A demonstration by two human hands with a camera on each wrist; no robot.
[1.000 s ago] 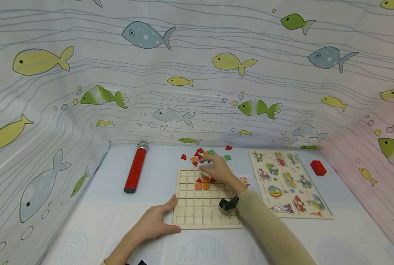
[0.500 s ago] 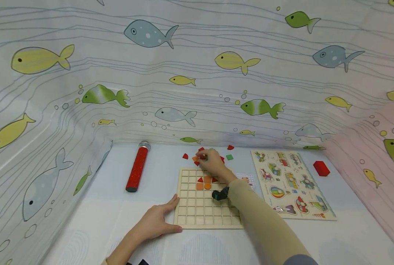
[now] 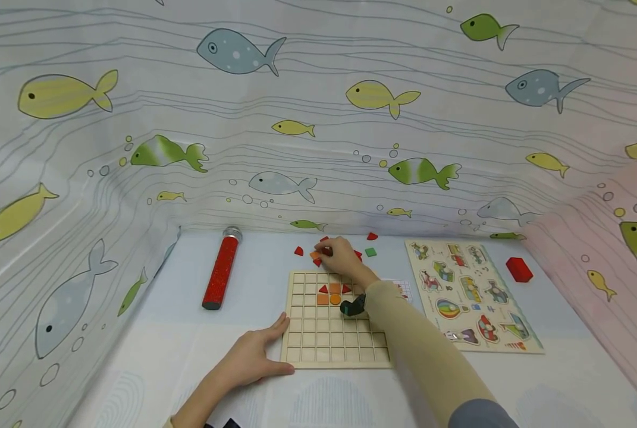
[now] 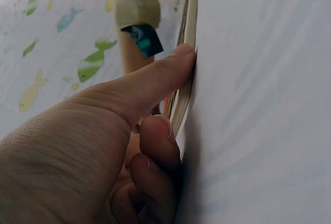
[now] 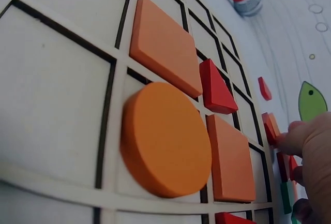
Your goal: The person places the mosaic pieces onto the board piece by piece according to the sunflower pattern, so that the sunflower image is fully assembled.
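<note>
A square wooden grid board (image 3: 336, 351) lies on the table, with orange squares, an orange disc (image 5: 165, 138) and red triangles (image 5: 216, 87) in its upper cells. My left hand (image 3: 248, 356) rests at the board's lower left corner, thumb and index finger spread along its edges. In the left wrist view the thumb (image 4: 170, 69) presses against the board's side. Beyond the far edge, my right hand (image 3: 345, 258) reaches into loose flat pieces, its bent fingertips around a dark red piece (image 3: 326, 251). An orange square (image 3: 315, 255) lies right beside those fingertips.
A red microphone (image 3: 223, 270) lies left of the board. On the right are a picture puzzle board (image 3: 479, 297) and a red block (image 3: 519, 270). A small printed grid card (image 3: 401, 290) lies partly behind the right arm. A green square (image 3: 370, 252) lies near the back wall.
My right hand has moved slightly left and down into the loose pieces, and its open thumb-finger gap has narrowed around a red piece. My left hand stays at the board's corner.
</note>
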